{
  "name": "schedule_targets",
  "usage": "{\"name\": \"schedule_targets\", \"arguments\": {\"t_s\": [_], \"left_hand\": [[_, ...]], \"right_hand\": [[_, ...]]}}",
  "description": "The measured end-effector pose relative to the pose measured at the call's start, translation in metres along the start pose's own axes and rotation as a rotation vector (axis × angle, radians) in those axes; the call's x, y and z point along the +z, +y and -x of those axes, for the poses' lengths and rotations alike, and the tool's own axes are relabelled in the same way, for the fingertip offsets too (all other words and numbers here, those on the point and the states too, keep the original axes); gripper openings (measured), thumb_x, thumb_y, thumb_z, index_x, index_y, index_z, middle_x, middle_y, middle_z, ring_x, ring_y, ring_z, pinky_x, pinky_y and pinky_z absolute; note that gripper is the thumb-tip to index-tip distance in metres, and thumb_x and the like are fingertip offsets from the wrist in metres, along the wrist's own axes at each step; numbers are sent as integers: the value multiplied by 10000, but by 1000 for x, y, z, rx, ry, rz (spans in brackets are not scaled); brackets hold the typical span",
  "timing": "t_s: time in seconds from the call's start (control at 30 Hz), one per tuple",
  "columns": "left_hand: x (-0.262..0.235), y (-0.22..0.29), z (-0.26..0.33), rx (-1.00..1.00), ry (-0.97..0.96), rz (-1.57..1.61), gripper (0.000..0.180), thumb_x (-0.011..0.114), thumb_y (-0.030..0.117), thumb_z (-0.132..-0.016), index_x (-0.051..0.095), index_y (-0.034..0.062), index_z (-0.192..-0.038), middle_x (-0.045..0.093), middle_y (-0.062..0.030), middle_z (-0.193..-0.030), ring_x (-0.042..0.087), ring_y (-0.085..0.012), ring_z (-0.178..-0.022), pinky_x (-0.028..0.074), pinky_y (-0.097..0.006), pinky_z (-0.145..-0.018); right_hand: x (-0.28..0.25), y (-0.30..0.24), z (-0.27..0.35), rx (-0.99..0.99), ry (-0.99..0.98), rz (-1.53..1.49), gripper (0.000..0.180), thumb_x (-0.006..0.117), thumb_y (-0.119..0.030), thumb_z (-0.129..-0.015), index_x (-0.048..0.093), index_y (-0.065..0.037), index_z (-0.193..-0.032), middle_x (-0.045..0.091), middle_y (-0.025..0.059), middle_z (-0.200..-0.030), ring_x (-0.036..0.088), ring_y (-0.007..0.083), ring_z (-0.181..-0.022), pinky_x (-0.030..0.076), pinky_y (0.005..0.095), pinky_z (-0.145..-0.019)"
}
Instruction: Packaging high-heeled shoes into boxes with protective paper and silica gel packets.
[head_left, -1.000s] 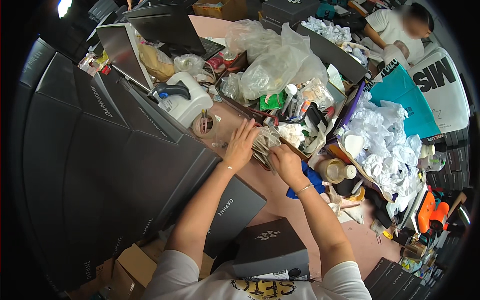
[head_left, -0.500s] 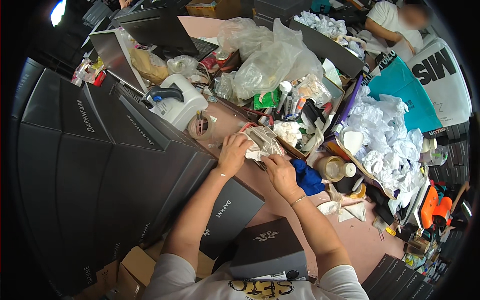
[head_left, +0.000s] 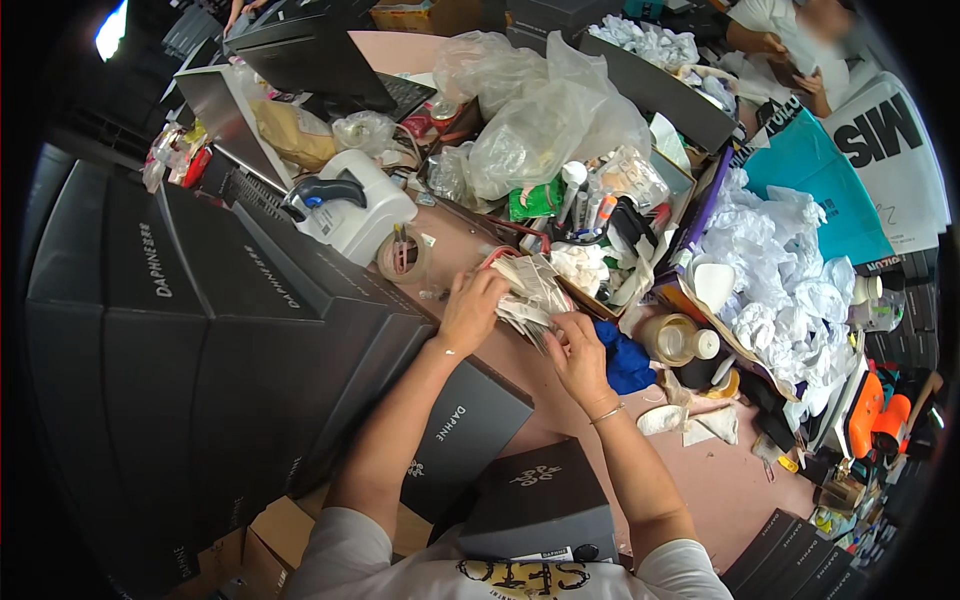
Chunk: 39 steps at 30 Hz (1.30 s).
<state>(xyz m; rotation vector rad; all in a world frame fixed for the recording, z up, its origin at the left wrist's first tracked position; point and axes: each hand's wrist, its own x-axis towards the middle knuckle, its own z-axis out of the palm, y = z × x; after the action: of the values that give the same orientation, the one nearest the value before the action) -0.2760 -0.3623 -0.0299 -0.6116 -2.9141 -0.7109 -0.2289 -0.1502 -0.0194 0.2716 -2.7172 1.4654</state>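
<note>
Pale slip bundle [head_left: 533,290] on pink table [head_left: 565,412], btw hands. Head view: L hand [head_left: 470,312] half-curled at its left; R hand [head_left: 581,355] at near-right edge, fingers looser than sec ago, prob. less pinch; can't tell either's hold.

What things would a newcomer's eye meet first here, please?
Probably the black boxes stacked along the left side, then the crumpled white paper heaped at the right. Between them, the left hand and right hand are at a pale bundle on the pink table.
</note>
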Motion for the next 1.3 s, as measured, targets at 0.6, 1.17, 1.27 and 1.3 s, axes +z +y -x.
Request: {"name": "schedule_targets", "arguments": {"t_s": [0.6,1.17,1.27,1.3], "left_hand": [[-7,-6,-15,-403,244,411,401,569,-60,-702,585,-21,-1101,640,-125,-1014,626,-244,-926,476,-309,-833],[15,-23,3,-426,287,540,356,592,-44,-769,567,-40,-1124,640,-63,-986,590,-117,-897,457,-245,-816],[12,-16,6,-464,283,614,363,574,-36,-753,580,-33,-1116,624,-86,-1026,589,-167,-948,449,-274,-859],[13,-13,6,-484,281,652,368,567,-32,-745,586,-30,-1112,617,-100,-1045,589,-192,-972,445,-289,-878]], "right_hand": [[9,5,7,152,-74,43,496,719,-147,-752,523,-74,-1201,573,131,-1048,590,315,-930,504,397,-775],[22,20,42,243,-25,-363,621,693,-61,-799,390,-4,-1339,560,116,-928,592,235,-784,516,320,-731],[32,15,39,188,-73,-309,612,658,-59,-828,369,-9,-1366,546,137,-963,593,233,-803,508,319,-711],[32,12,37,170,-106,-276,618,626,-47,-842,336,-10,-1387,533,174,-1023,596,278,-858,502,353,-746]]}}
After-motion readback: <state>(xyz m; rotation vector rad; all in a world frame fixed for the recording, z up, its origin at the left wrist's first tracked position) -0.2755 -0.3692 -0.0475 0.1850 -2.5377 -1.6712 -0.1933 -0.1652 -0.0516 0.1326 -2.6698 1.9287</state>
